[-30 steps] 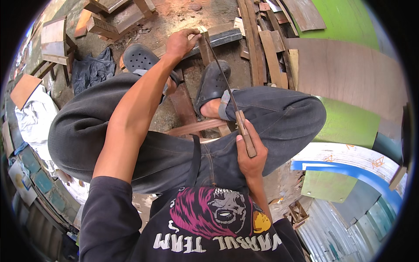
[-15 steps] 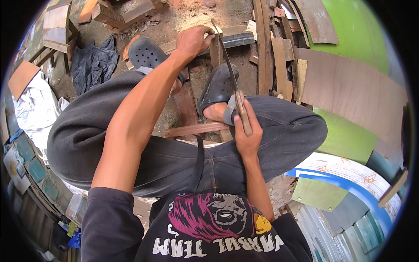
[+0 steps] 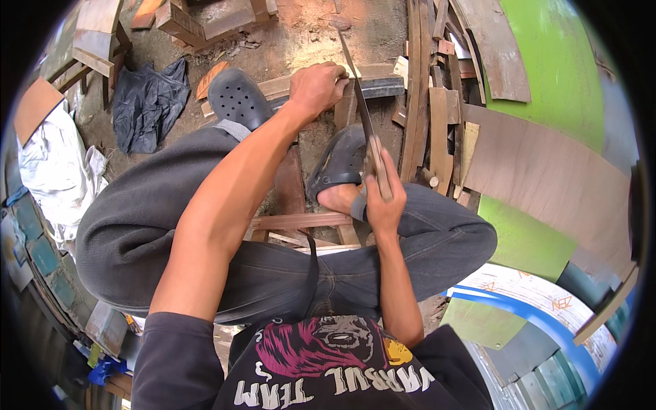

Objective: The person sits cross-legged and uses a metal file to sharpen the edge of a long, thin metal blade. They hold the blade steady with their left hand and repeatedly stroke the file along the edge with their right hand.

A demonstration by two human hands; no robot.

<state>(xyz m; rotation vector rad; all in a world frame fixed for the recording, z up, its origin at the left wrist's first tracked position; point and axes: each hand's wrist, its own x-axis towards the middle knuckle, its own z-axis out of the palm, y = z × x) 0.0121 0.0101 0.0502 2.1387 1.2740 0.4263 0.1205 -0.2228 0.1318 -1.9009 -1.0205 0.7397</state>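
My right hand (image 3: pixel 386 201) is closed round the wooden handle of a handsaw (image 3: pixel 366 116), whose long dark blade points away from me and shows almost edge-on. Farther out, my left hand (image 3: pixel 318 87) is closed on the top of a wooden piece (image 3: pixel 345 111), right beside the blade. Most of that piece's upper end is hidden by the fingers and the saw. Behind it, a length of wood (image 3: pixel 383 87) lies crosswise on the ground. My right foot, in a dark clog (image 3: pixel 338 162), rests close below the blade.
Long boards and offcuts (image 3: pixel 417 89) are piled to the right, beside a brown panel (image 3: pixel 540 178) and a green sheet (image 3: pixel 557 61). At the left lie a black cloth (image 3: pixel 149 106) and a white cloth (image 3: pixel 58 167). A reddish wooden bar (image 3: pixel 301 221) crosses between my legs.
The right hand and saw have moved forward, away from me, along the wooden piece. My left hand keeps its hold. The whole view has tipped slightly, so things sit lower.
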